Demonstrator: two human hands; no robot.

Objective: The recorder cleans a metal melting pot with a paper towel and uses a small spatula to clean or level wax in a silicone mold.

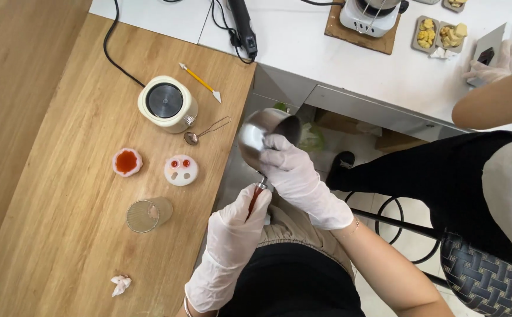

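My left hand, in a white glove, grips the reddish handle of a small steel pot held over the gap beside the wooden table. My right hand, also gloved, presses a white wipe against the pot's rim and outer side. The pot is tilted with its mouth facing away from me. On the table to the left lie a white mould with two red-filled cavities and a flower-shaped mould filled with red.
A cream round heater with a black cord, a small wire-handled spoon, a yellow-handled tool, a clear glass and a crumpled tissue sit on the table. Another person's gloved hand works at the white counter beyond.
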